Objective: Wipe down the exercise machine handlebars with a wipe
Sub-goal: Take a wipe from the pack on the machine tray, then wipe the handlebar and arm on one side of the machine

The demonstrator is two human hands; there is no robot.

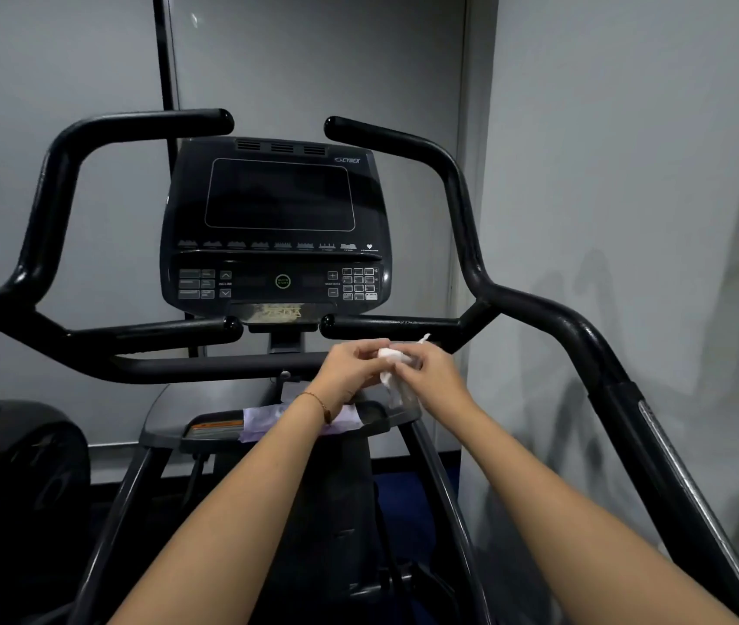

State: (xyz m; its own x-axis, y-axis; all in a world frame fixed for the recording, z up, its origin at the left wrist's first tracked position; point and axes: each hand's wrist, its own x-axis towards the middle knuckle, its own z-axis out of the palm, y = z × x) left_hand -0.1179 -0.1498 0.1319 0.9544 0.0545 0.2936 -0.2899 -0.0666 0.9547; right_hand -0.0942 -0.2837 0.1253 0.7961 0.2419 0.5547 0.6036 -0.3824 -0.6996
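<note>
A black exercise machine stands in front of me with curved handlebars, the left handlebar point(56, 173) and the right handlebar point(462, 205) rising beside the console point(277, 196). A white wipe point(389, 358) is pinched between both hands just below the right inner handle bar point(394, 327). My left hand point(349, 372) and my right hand point(435, 369) both hold the wipe in front of the lower crossbar point(205, 367). A thin clear wrapper seems to hang under my right hand.
A purple wipe packet point(264, 419) lies on the grey tray point(169, 412) under my left wrist. Another dark machine point(20, 466) stands at the left. A grey wall is close behind, and a long side rail point(656, 426) runs down at the right.
</note>
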